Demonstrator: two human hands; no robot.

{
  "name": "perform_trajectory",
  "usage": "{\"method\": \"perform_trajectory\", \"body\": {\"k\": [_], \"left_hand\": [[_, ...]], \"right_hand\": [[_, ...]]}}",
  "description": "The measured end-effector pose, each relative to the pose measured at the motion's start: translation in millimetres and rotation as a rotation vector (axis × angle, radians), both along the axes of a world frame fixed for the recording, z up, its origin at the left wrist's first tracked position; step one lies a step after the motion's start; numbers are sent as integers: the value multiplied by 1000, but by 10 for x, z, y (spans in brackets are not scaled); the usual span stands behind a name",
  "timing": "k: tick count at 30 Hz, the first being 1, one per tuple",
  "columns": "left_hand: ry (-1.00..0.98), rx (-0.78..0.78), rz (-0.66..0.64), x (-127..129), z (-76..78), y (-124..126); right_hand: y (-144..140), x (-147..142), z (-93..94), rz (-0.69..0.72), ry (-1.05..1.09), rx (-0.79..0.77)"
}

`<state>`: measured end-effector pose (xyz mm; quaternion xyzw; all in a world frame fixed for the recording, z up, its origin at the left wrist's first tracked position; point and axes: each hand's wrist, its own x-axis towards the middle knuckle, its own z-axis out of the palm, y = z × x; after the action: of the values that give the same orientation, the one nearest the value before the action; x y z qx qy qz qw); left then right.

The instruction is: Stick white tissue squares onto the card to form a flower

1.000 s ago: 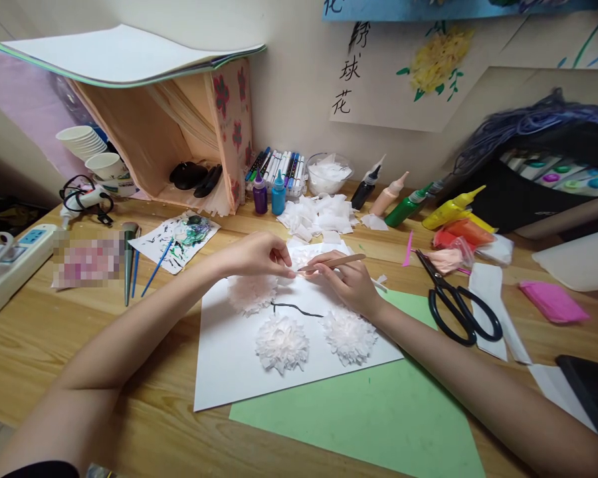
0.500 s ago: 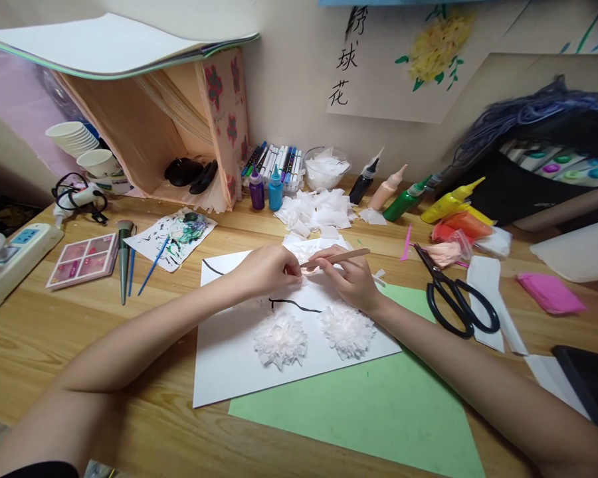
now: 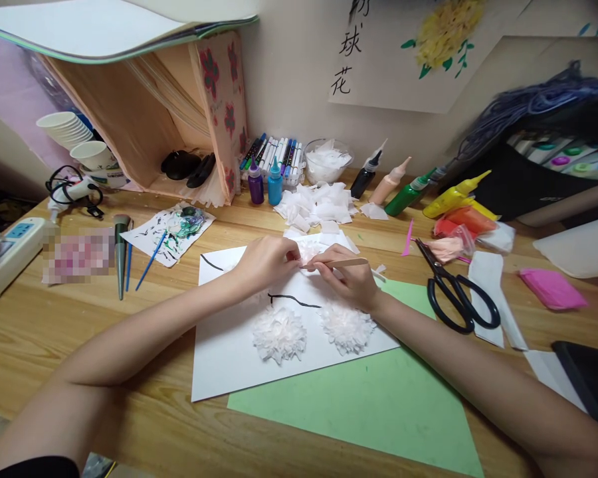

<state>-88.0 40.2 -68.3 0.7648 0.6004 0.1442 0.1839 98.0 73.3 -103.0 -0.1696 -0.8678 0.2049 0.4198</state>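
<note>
My right hand (image 3: 346,277) is closed round a flat wooden stick (image 3: 347,263), its tip pointing left. My left hand (image 3: 269,262) is pinched close to that tip; whatever lies between its fingertips is too small to make out. Just behind the fingertips shows a pale pink-white tissue-paper flower (image 3: 309,249), partly hidden by both hands. Both hands are over a white sheet (image 3: 224,362) with black drawn lines. Nearer to me on the sheet are two fluffy paper flowers, a left one (image 3: 280,334) and a right one (image 3: 346,326).
Beneath the white sheet lies green paper (image 3: 359,408). Tissue-paper pieces (image 3: 316,202) are heaped behind my hands, near a glass bowl (image 3: 327,161) and paint bottles (image 3: 409,194). Black scissors (image 3: 443,285) lie at right, paintbrushes (image 3: 151,260) at left, and a pink box (image 3: 222,119) behind.
The stick lies flatter, its right end lower against the sheet. More of the paper flower shows between my hands. The whole view has shifted slightly.
</note>
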Motion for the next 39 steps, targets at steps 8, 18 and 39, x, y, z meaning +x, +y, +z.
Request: {"method": "perform_trajectory", "body": {"k": [8, 18, 39], "left_hand": [[-55, -24, -6, -25, -9, 30], [-97, -36, 23, -35, 47, 32], [-1, 48, 7, 34, -22, -39]], "right_hand": [[-7, 0, -15, -63, -20, 50], [-11, 33, -44, -65, 47, 69], [3, 1, -32, -42, -12, 67]]}}
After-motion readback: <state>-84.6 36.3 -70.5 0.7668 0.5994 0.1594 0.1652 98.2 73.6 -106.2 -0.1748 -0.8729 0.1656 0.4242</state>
